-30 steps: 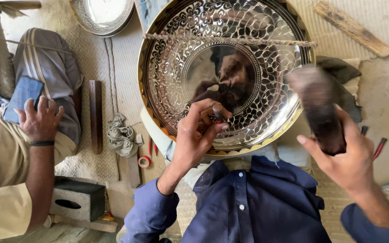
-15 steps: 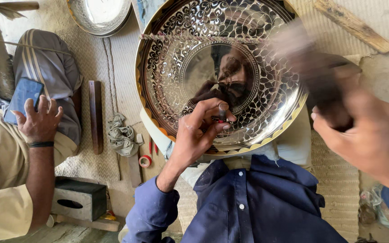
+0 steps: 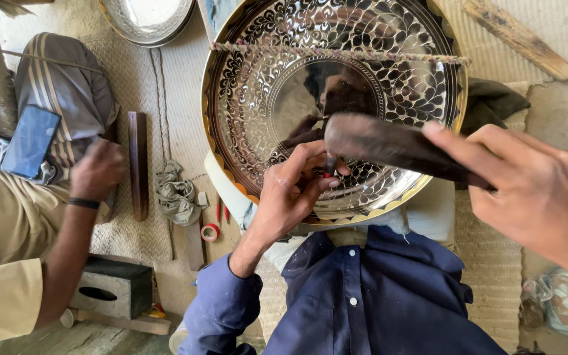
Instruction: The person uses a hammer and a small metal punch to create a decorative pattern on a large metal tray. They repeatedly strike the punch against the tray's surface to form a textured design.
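Brass tray (image 3: 244, 98), patterned and shiny, leans against my lap. My left hand (image 3: 290, 197) pinches a small chisel (image 3: 329, 164) on its lower inner face, near the rim. My right hand (image 3: 540, 197) grips a dark mallet (image 3: 389, 141), head just above the chisel. Open floor lies right of it.

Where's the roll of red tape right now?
Head view, left of centre: the red tape roll lies on the mat, just left of the left hand, beside the grey rag.

The left hand (image 3: 290, 197) pinches a small thin punch (image 3: 329, 164) against the large round engraved metal tray (image 3: 251, 85), while the right hand (image 3: 540, 190) holds a dark wooden mallet (image 3: 389, 141) just above it.
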